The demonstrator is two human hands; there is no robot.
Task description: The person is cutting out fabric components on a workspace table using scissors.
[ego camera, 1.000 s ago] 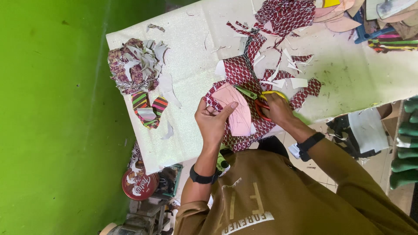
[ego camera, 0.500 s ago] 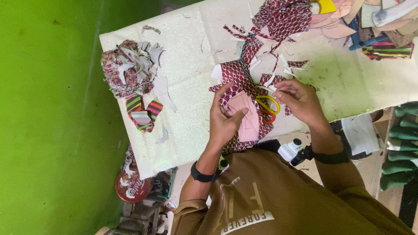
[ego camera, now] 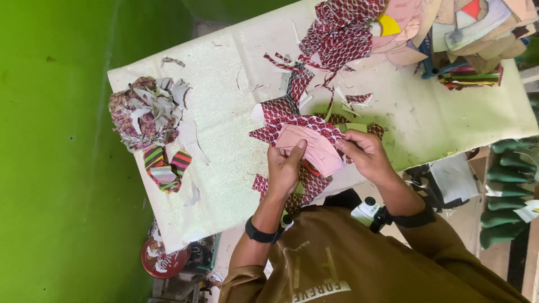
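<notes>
Head view, hands (ego camera: 325, 160) holding pink template (ego camera: 315, 151), patterned fabric (ego camera: 292, 120) beneath

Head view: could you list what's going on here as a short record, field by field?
Left hand: grips the pink cut-out piece at its left edge
Right hand: holds the same piece from the right
Under the hands: red patterned fabric
Surface: white table
Far left: scrap heap, striped pieces
Far end: stacked cut-outs
</notes>
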